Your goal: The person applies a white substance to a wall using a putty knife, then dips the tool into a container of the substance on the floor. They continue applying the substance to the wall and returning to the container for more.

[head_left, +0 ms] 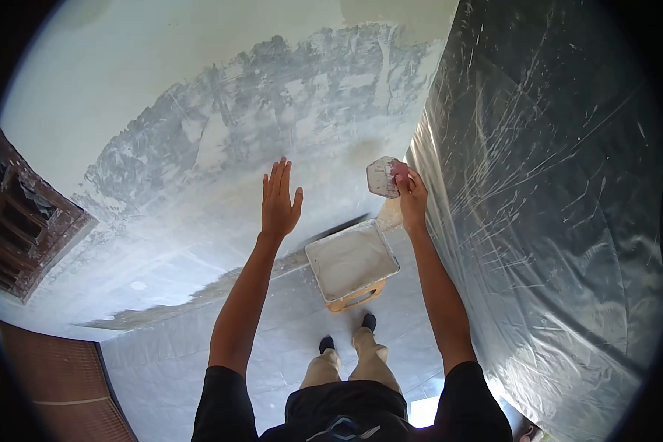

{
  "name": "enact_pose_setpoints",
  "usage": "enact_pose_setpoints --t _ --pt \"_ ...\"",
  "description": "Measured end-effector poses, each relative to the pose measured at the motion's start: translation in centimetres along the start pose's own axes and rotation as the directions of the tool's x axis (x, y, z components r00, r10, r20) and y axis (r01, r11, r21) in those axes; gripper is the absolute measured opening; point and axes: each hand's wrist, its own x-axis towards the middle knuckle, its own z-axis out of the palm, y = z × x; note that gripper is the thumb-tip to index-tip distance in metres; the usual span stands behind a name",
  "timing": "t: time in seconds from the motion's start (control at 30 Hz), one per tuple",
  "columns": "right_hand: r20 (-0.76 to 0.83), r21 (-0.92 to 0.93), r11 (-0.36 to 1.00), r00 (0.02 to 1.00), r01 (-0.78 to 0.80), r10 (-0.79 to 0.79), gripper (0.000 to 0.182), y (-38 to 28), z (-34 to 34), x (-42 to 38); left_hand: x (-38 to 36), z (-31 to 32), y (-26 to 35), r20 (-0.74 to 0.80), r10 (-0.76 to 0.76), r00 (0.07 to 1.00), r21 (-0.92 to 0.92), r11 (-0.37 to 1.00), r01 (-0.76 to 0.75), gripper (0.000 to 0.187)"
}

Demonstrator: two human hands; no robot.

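My left hand [278, 206] is raised before the wall, its fingers stretched out and nothing in it. Whether it touches the wall I cannot tell. In my right hand [412, 193] is a flat, many-sided tool [380, 177], whitish and smeared, with a reddish patch near my thumb. Between and below my hands, a rectangular tray [315, 264] of pale, wet-looking paste rests on a yellowish stool [357, 296]. The wall [272, 110] ahead has rough grey and white patches over a paler surface.
Splattered plastic sheeting [538, 191] hangs along the right side. A brown framed grille [22, 217] is at the left, with a reddish-brown ribbed panel [66, 376] below it. My feet stand on the grey floor [280, 324] just short of the stool.
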Motion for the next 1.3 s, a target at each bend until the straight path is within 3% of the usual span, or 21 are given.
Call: enact_pose_setpoints --t 0.07,0.2,0.27,0.33,0.47,0.67,0.73,0.93,1.3 --pt "0.038 -0.061 0.996 0.997 -0.067 0.069 0.032 3.5 -0.4 -1.9 -3.3 1.6 -1.5 0.047 -0.063 0.997 -0.135 0.988 0.069 0.057" --pt "0.12 -0.245 0.946 0.962 -0.21 0.245 0.031 10.4 -1.6 -5.1 -9.7 4.6 -3.4 0.159 -0.219 0.963 -0.205 0.947 0.249 0.053" --pt "0.146 -0.29 0.929 0.948 -0.231 0.282 0.031 15.1 -3.1 -6.7 -13.4 6.3 -3.7 0.213 -0.302 0.929 -0.218 0.912 0.346 0.05" --pt "0.156 -0.476 0.857 0.94 -0.197 0.303 0.031 20.0 -4.6 -8.3 -17.3 8.2 -3.9 0.252 -0.353 0.901 -0.219 0.886 0.408 0.05" --pt "0.224 -0.591 0.779 0.885 -0.21 0.408 0.03 24.6 -6.6 -12.0 -25.3 12.2 -3.7 0.336 -0.453 0.826 -0.209 0.819 0.534 0.049" --pt "0.382 -0.736 0.677 0.826 0.001 0.414 0.028 31.6 -8.9 -16.6 -34.3 16.7 -2.3 0.439 -0.541 0.718 -0.211 0.715 0.667 0.049" --pt "0.484 -0.787 0.575 0.801 0.223 0.352 0.027 30.7 -7.8 -17.5 -36.3 18.1 -1.8 0.46 -0.564 0.686 -0.209 0.682 0.701 0.049" --pt "0.669 -0.695 0.582 0.677 0.423 0.307 0.021 32.9 -6.7 -17.6 -40.6 21.2 -0.1 0.523 -0.616 0.589 -0.212 0.575 0.79 0.05" --pt "0.756 -0.634 0.57 0.572 0.523 0.317 0.018 34.8 -7.0 -18.1 -42.9 23.3 0.6 0.539 -0.643 0.543 -0.247 0.496 0.832 0.048"
